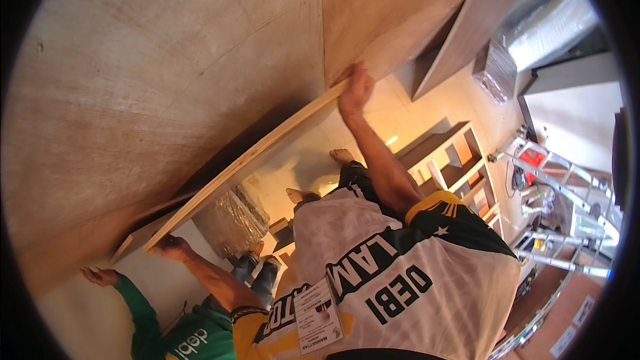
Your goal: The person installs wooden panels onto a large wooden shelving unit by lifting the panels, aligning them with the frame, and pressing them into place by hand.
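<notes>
A long wooden panel (239, 163) with a pale layered edge runs diagonally along a large plywood surface (173, 47) that fills the upper left. My right hand (357, 92) grips the panel's upper-right end, fingers wrapped over the edge near the plywood. My left hand (172, 248) holds the lower-left end, its fingers partly hidden under the panel. A darker board edge (124, 248) shows just left of that end. My jersey and hanging card fill the lower middle, with bare feet visible beyond.
A co-worker in green (183, 333) is at lower left, one hand raised. A plastic-wrapped bundle (237, 227) lies below the panel. An open shelving unit (460, 130), aluminium ladders (560, 170), a leaning board (453, 43), wrapped items (497, 70) and cardboard (567, 320) stand to the right.
</notes>
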`<state>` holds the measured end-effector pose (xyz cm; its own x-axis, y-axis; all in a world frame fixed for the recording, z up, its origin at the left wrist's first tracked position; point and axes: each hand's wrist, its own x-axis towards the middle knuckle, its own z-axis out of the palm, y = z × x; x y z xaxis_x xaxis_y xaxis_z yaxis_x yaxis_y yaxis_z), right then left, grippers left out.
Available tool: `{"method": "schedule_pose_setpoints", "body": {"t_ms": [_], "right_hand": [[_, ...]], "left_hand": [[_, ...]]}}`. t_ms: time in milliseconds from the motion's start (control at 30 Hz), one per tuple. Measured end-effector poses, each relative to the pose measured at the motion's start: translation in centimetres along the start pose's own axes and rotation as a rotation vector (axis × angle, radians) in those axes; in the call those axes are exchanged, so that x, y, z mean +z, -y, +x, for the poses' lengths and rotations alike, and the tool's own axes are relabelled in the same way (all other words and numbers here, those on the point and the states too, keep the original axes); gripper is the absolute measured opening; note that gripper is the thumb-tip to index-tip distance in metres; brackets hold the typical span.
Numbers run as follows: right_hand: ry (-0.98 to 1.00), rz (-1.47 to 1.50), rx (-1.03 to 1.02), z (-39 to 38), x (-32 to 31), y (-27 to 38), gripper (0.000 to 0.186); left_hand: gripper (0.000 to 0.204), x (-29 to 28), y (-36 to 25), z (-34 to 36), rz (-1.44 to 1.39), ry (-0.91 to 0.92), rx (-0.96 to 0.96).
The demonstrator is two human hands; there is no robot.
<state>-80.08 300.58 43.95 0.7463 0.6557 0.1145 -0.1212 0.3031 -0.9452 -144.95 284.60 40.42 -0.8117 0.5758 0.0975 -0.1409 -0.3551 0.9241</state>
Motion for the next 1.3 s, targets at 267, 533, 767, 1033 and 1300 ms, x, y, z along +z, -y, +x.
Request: {"method": "schedule_pose_setpoints", "body": {"t_ms": [267,533,767,1033,1300], "right_hand": [[-0.164,-0.835,-0.943,23.5,-20.2,-11.6,0.048],[-0.013,0.380,0.123,34.0,-21.4,2.6,0.073],[-0.270,0.212,0.029,37.1,-21.0,8.2,0.059],[-0.229,-0.022,-0.002,43.4,-23.7,4.5,0.064],[-0.209,-0.988,-0.312,44.2,-23.2,3.0,0.065]], "left_hand": [[0.049,7.7,1.9,-11.7,0.094,0.125,-0.078],[0.062,23.1,5.7,-26.4,0.156,0.053,-0.183],[0.037,29.9,5.3,-30.9,0.122,0.181,-0.272],[0.040,30.6,3.2,-29.5,0.223,0.215,-0.262],[0.068,31.2,1.0,-28.2,0.414,0.127,-0.171]]}}
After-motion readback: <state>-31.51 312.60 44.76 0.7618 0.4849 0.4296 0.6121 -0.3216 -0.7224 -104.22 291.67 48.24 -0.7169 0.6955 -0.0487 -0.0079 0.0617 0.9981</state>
